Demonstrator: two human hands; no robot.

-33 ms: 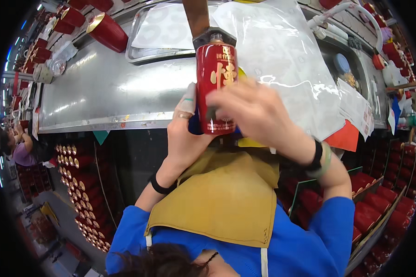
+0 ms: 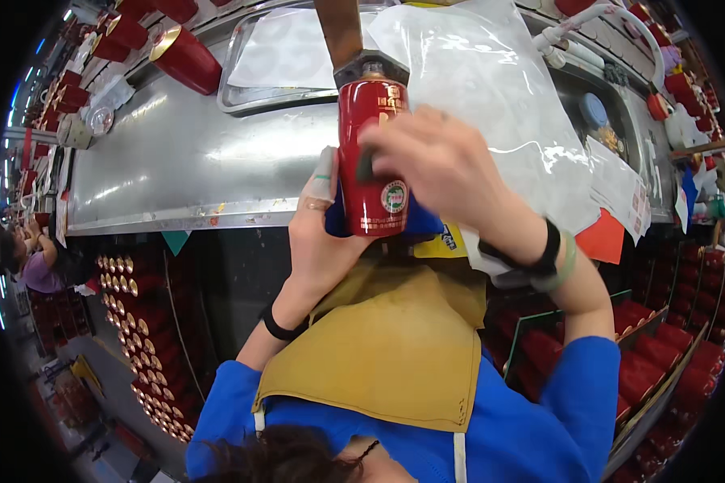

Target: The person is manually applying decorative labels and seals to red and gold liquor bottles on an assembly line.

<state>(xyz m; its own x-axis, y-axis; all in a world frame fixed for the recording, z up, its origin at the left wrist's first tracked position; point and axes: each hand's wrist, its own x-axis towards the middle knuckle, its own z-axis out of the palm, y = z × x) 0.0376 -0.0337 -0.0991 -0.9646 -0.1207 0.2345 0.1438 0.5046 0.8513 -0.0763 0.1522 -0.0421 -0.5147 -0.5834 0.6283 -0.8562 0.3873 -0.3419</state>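
A glossy red bottle (image 2: pixel 353 193) with gold lettering and a round green-and-white emblem lies with its neck away from me, against a dark metal bracket (image 2: pixel 383 58) on a wooden bar. My left hand (image 2: pixel 318 241) wraps its near end from the left and beneath; some fingers are hidden behind it. One finger wears a pale cover with a green band. My right hand (image 2: pixel 439 165), slightly blurred, is closed around a small dark green pad (image 2: pixel 365 167) at the bottle's front and hides part of the lettering.
Left of the bottle stretches a metal worktop (image 2: pixel 177 165), with a tray (image 2: pixel 225 101) behind. Clear plastic sheeting (image 2: pixel 491 105) covers the right side. Another red bottle (image 2: pixel 187 60) stands at the far left. Red bottles (image 2: pixel 644 370) fill a crate at lower right; gold-ended ones (image 2: pixel 133 322) stack at left.
The bottle has turned in my left hand: the large gold character is mostly out of sight and the green emblem shows. My right hand has moved slightly left and up.
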